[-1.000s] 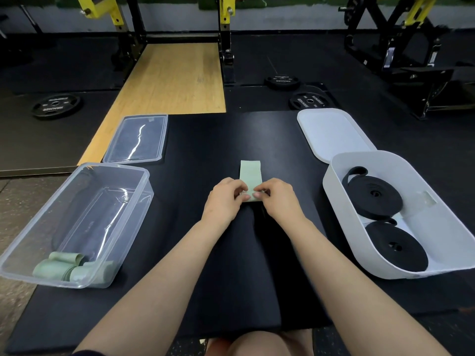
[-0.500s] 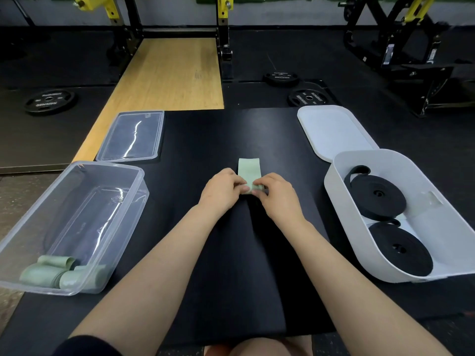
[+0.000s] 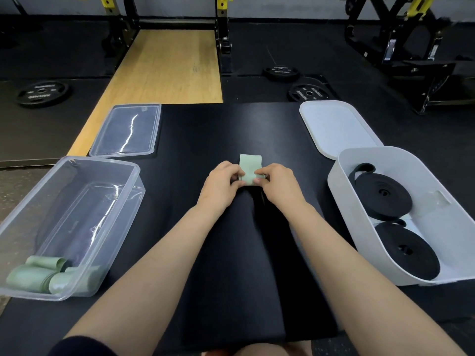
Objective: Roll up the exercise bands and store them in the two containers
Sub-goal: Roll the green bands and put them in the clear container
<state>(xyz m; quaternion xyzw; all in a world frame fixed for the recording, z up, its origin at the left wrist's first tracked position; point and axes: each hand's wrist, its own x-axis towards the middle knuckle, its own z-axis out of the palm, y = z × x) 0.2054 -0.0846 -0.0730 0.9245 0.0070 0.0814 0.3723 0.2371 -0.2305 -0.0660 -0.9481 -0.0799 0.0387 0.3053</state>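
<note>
A pale green exercise band [image 3: 249, 167] lies on the black mat in the middle, its near end rolled up and a short flat tail pointing away from me. My left hand [image 3: 222, 185] pinches the roll's left side and my right hand [image 3: 279, 185] pinches its right side. A clear plastic container [image 3: 77, 201] at the left holds rolled green bands [image 3: 48, 277] in its near corner. A white container [image 3: 341, 201] at the right holds two coiled black bands [image 3: 383, 195].
A clear lid [image 3: 127, 131] lies beyond the clear container and a white lid [image 3: 336, 127] beyond the white one. Weight plates [image 3: 42, 93], a wooden platform [image 3: 167, 65] and rack frames stand on the gym floor farther back.
Both hands have rolled the green band away from me, so its flat tail has become shorter. The camera view has shifted slightly.
</note>
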